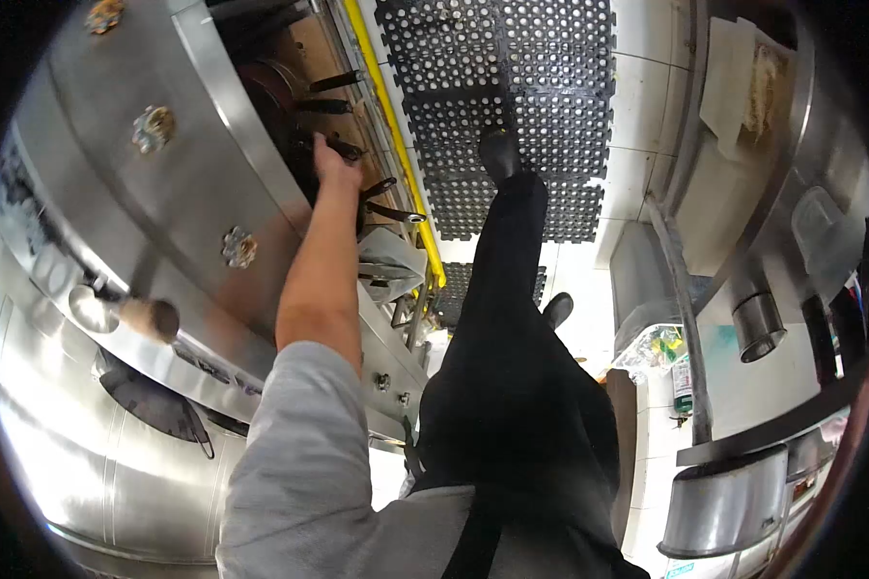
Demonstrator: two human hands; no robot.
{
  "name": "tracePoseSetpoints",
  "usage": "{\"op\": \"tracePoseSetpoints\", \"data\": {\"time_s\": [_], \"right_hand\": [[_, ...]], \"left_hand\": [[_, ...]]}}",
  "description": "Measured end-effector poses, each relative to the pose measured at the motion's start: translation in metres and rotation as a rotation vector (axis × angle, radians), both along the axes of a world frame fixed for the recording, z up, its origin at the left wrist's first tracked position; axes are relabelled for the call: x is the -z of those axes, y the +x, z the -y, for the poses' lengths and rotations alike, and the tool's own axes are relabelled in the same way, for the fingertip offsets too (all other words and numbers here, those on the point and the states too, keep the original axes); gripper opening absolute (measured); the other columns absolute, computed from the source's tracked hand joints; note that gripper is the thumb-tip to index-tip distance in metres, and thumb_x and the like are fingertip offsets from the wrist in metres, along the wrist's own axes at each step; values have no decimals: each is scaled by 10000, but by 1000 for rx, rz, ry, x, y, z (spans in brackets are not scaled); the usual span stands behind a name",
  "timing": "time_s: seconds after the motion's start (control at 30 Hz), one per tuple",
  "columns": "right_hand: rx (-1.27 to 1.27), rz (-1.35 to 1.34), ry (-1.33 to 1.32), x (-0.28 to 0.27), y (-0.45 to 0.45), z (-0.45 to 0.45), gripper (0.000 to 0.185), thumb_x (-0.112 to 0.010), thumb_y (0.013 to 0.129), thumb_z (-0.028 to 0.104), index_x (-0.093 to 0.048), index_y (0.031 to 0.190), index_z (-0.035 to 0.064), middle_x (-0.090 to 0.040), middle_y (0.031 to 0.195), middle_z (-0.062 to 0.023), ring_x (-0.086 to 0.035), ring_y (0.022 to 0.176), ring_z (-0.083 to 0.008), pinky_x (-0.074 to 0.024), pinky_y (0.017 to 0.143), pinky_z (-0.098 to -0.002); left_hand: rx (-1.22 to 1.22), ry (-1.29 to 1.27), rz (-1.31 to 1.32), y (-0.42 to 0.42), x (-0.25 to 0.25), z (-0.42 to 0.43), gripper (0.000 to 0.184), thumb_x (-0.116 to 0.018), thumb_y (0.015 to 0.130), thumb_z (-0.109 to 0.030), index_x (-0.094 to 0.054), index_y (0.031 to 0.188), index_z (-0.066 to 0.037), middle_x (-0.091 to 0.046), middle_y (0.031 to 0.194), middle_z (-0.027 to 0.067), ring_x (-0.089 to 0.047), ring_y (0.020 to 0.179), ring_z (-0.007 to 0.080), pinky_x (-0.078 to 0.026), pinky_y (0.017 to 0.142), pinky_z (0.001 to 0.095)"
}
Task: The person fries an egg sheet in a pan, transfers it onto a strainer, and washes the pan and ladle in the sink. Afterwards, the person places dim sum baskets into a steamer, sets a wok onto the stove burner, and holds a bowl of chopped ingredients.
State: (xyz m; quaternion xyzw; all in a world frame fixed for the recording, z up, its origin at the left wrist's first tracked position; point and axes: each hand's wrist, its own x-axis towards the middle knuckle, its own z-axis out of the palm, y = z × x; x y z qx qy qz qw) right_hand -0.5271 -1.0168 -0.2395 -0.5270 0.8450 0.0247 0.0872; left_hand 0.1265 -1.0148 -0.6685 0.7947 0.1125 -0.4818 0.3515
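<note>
My left hand (pixel 336 166) reaches down below the steel counter to a wooden-looking shelf with several dark pans. Its fingers are closed around the black handle (pixel 344 150) of a pan whose body is mostly hidden under the counter edge. Just beyond it, two more black pan handles (pixel 330 106) stick out toward the aisle. On the near side, another black handle (pixel 396 213) with a hole at its end points outward. A dark reddish round pan (pixel 268 82) shows partly in shadow. My right hand is out of view.
Along the shelf runs a yellow pipe (pixel 392 125). Black perforated mats (pixel 507 58) cover part of the white tiled floor. The steel counter (pixel 193 193) is on the left. At right are a worktable with a steel container (pixel 758 328) and a large pot (pixel 724 502).
</note>
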Motion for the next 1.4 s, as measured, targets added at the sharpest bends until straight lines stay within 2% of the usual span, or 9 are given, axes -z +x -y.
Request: {"op": "tracePoseSetpoints", "data": {"time_s": [0.33,0.4,0.5,0.57,0.6,1.1,1.27,1.37,1.4], "right_hand": [[-591,23,-78,0,-85,-26,505,-641,1005,382,-578,1365,34,-216,1630,-178,-461,1361,-302,-468,1083,-603],[-158,328,62,-16,-92,-50,778,-660,976,399,-223,1558,125,-201,1647,-161,-268,1483,-372,-426,1119,-597],[-296,61,-5,-9,-103,-57,536,-703,939,267,-485,1413,143,-310,1608,-188,-365,1445,-386,-397,1142,-511],[-394,-120,-42,-9,-100,-48,438,-726,919,197,-616,1341,152,-366,1587,-203,-414,1426,-393,-383,1151,-469],[-447,-216,-60,-11,-96,-42,412,-734,911,170,-660,1316,153,-385,1579,-210,-431,1419,-394,-380,1152,-455],[-406,-287,-82,-31,-58,-39,438,-788,825,278,-660,1234,190,-261,1644,-177,-247,1508,-396,-253,1189,-522],[-320,-255,-29,-48,-42,-42,475,-795,813,333,-649,1250,215,-203,1669,-151,-214,1524,-378,-240,1183,-550],[-277,-227,2,-56,-37,-43,520,-810,779,384,-656,1241,203,-171,1680,-149,-181,1534,-375,-234,1176,-575],[-271,-218,11,-60,-34,-43,530,-813,772,394,-658,1238,195,-168,1681,-152,-175,1535,-376,-234,1175,-576]], "left_hand": [[108,233,243,-10,-4,19,387,-600,1012,-478,-525,835,-142,-423,593,-20,-424,533,120,-378,531,278],[30,254,228,-30,-30,1,387,-626,1005,-438,-523,846,-101,-421,593,18,-405,515,163,-366,520,303],[-50,133,196,-70,-74,-45,880,-677,981,-365,-185,1553,88,-500,616,73,-441,483,194,-385,487,349],[31,62,283,-103,-87,-89,464,-678,977,-363,-540,1069,71,-490,559,105,-496,471,218,-415,434,383],[87,172,231,-151,-158,-79,465,-683,967,-337,-525,1117,74,-513,613,95,-496,469,206,-414,425,386],[644,16,-104,-247,-333,-229,270,-736,946,-253,-556,899,-57,-495,636,-6,-446,445,106,-367,389,290],[1201,-195,293,-183,-399,-260,384,-779,874,-355,-634,865,0,-642,708,193,-629,665,351,-493,652,444],[1263,-157,334,-166,-471,-266,375,-785,877,-336,-658,937,11,-617,673,156,-565,624,219,-486,639,394],[1305,-137,372,-161,-489,-271,397,-792,855,-381,-648,900,-13,-653,754,223,-649,716,405,-494,655,465]]}}
